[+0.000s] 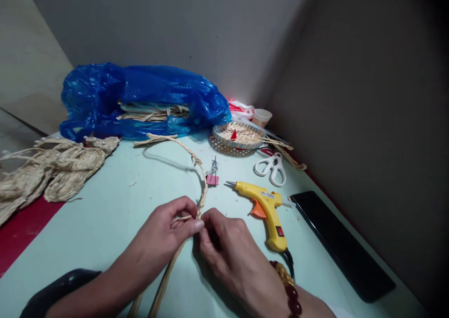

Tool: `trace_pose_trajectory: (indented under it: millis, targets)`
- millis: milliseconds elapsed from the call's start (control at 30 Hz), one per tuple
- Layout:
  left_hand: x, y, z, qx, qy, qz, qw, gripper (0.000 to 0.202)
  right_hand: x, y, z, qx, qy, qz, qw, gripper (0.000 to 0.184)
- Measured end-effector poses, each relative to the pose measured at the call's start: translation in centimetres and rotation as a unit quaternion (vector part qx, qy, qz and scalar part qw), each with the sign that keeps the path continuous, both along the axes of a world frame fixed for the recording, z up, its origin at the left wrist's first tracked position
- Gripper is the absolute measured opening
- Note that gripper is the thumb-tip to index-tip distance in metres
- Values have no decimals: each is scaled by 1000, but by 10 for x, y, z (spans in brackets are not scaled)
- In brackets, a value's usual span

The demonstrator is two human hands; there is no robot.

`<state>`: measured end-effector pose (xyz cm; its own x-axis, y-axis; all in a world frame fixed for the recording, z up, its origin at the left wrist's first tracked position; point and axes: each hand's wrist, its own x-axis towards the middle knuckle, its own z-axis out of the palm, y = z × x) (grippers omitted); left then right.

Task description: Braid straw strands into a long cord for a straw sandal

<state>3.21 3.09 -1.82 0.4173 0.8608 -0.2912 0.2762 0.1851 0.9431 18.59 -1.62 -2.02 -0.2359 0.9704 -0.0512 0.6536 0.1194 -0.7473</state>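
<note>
A braid of pale straw-like strands [204, 187] curves up and back from my fingers across the table. My left hand [171, 224] pinches its near end between thumb and forefinger, and a thin loose strand sticks out there. Right beside it, my right hand [228, 248] has its fingertips closed at the same spot on the braid; exactly which strand they hold is hidden. Unbraided strands [166, 280] trail down from the hands toward the front edge. Just behind the hands stands a pink binder clip [212, 180] with metal handles.
To the right lie a yellow glue gun [264, 201], white-handled scissors [271, 168] and a long black object [342, 243]. Behind are a woven basket [238, 142], a paper cup [261, 117] and a blue plastic bag [140, 84] holding straw. Woven straw pieces [70, 168] lie left.
</note>
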Motion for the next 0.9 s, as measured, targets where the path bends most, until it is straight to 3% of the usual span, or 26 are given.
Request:
trace_pose_trajectory:
  millis: [200, 367, 600, 900]
  targets:
    - [4, 5, 3, -38, -18, 10, 999, 12, 3, 3, 6, 24, -36, -16, 999, 16]
    - [3, 3, 10, -39, 8, -20, 999, 18, 4, 4, 9, 15, -46, -26, 999, 20]
    - [-3, 6, 8, -115, -40, -31, 992, 15, 6, 3, 8, 43, -19, -36, 998, 16]
    - [-5, 5, 6, -80, -17, -32, 996, 20, 6, 5, 11, 21, 53, -52, 997, 23]
